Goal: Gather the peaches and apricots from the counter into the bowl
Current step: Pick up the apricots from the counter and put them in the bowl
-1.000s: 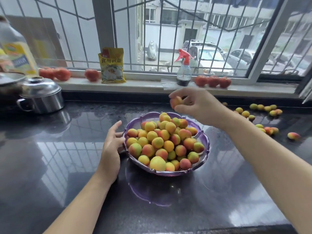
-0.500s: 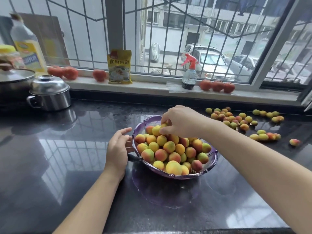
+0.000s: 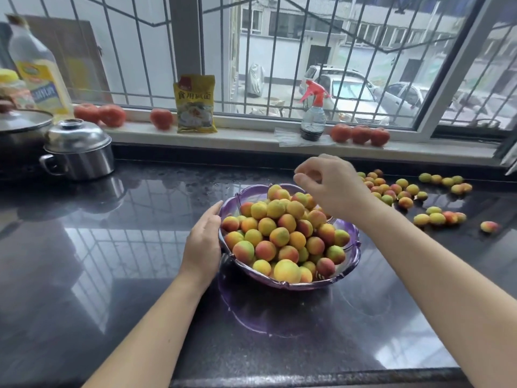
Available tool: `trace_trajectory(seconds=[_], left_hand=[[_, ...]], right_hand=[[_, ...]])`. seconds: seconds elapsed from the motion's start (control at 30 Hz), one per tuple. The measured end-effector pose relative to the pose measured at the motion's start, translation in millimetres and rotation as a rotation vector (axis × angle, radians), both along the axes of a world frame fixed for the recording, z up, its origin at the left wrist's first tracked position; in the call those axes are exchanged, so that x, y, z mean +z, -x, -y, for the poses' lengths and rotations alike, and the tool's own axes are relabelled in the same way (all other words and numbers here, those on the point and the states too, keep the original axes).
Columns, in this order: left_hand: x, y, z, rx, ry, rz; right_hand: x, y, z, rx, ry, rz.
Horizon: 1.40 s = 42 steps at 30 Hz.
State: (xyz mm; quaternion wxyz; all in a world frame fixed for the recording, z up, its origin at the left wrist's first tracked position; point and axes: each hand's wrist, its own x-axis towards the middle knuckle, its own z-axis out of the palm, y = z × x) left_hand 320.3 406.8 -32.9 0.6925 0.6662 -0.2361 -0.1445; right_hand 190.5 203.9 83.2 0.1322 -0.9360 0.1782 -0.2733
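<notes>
A purple glass bowl [image 3: 291, 284] stands mid-counter, heaped with yellow-orange peaches and apricots [image 3: 279, 233]. My left hand [image 3: 204, 245] rests flat against the bowl's left rim with straight fingers. My right hand [image 3: 333, 186] hovers just above the bowl's far right rim. Its fingers are loosely curled and I see no fruit in them. Several loose peaches and apricots [image 3: 391, 189] lie scattered on the black counter to the right of the bowl, with a lone one [image 3: 489, 226] farthest right.
A steel lidded pot [image 3: 78, 152] and an oil bottle [image 3: 39, 71] stand at the back left. On the windowsill are tomatoes [image 3: 361, 134], a yellow packet [image 3: 195, 105] and a spray bottle [image 3: 313, 119]. The counter's front edge [image 3: 279, 379] runs along the bottom.
My right hand carried a fruit over the bowl, lowered it onto the heap, then rose away to the right without it. My left hand stayed at the rim.
</notes>
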Motion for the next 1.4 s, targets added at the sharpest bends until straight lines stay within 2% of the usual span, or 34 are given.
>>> trace_trajectory(seconds=[0.07,0.2,0.33,0.47,0.67,0.73,0.77,0.87,0.9,1.07,1.23,1.4], left_hand=[[-1,-1,0,0.005,-0.035,0.029],[-3,1,0,0.0,-0.006,0.048],[-2,10,-1,0.019,-0.039,0.24],[-6,22,4,0.104,-0.075,0.515],[-15,35,10,0.185,0.008,0.623],[-13,32,9,0.235,0.021,0.542],[-12,28,10,0.25,0.028,0.429],[-8,10,18,0.087,0.122,-0.129],[-7,8,20,0.037,0.128,-0.207],[1,17,27,0.058,0.041,-0.174],[1,12,22,0.09,0.089,-0.203],[-5,17,19,0.141,0.138,-0.121]], right_hand=[[-14,14,17,-0.113,-0.072,0.152],[-54,41,57,-0.32,-0.198,0.224],[-96,65,96,-0.535,-0.204,0.099],[-124,80,120,-0.619,-0.173,-0.076],[-128,76,153,-0.631,-0.1,-0.168],[-127,70,165,-0.632,-0.067,-0.229],[-128,67,171,-0.629,-0.042,-0.253],[-130,58,186,-0.626,0.053,-0.27],[-131,55,190,-0.625,0.085,-0.263],[-134,46,203,-0.639,0.14,-0.311],[-132,42,208,-0.693,0.135,-0.278],[-129,40,208,-0.676,0.12,-0.2]])
